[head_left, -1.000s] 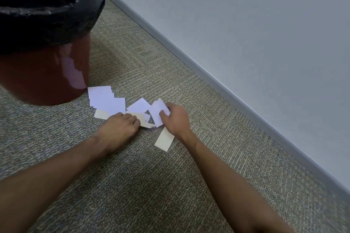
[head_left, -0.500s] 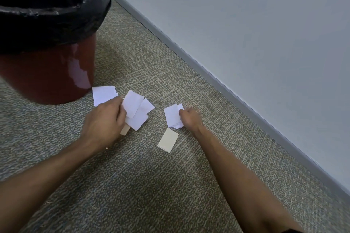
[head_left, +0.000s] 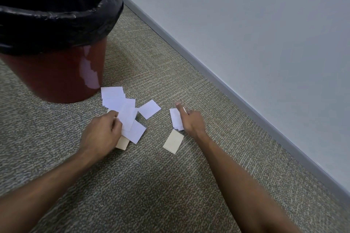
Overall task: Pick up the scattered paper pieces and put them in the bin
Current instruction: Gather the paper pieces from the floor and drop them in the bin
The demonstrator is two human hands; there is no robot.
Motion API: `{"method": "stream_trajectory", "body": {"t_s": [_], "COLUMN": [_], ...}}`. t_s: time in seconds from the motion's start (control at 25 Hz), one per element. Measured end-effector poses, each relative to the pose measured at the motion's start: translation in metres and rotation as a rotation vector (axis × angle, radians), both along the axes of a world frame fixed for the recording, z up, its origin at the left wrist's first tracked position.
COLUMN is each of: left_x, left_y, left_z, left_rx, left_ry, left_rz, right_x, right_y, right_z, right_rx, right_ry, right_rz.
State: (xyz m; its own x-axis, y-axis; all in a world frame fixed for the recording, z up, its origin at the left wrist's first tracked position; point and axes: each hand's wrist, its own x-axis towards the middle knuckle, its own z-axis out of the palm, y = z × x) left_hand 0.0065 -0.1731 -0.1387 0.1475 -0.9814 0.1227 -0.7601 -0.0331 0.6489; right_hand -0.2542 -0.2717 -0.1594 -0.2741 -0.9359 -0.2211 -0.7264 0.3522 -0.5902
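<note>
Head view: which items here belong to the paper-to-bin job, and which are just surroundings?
Job:
left hand gripping white papers
right hand holding white papers
loose beige paper
bin

Surroundings:
carpet
wall
baseboard

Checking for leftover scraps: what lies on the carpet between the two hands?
In the head view, one white paper piece lies loose between the left hand and right hand; the rest is bare carpet.

White paper pieces (head_left: 121,103) lay overlapped on the carpet just beside the red bin (head_left: 56,73), which stood upright, lined with a black bag. One white piece (head_left: 149,108) and a cream piece (head_left: 173,141) lay apart.
</note>
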Motion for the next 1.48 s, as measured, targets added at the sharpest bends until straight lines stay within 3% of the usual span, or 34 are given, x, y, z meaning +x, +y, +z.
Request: {"method": "stream_trajectory", "body": {"t_s": [0.2,0.4,0.6,0.8,1.48], "left_x": [-0.002,0.0,0.0,0.001,-0.001], "left_y": [0.003,0.004,0.003,0.007,0.007], "left_z": [0.0,0.0,0.004,0.003,0.005], "left_rx": [0.031,0.08,0.088,0.09,0.089], "left_ry": [0.034,0.067,0.06,0.064,0.078], "left_rz": [0.014,0.054,0.068,0.068,0.074], "right_x": [-0.002,0.003,0.008,0.008,0.0], "right_y": [0.003,0.006,0.003,0.001,-0.015], "right_z": [0.001,0.003,-0.002,0.0,0.0], "right_rx": [0.044,0.089,0.057,0.098,0.223], "right_ry": [0.075,-0.055,0.125,-0.035,0.231], "right_rz": [0.057,-0.024,0.034,-0.021,0.139]}}
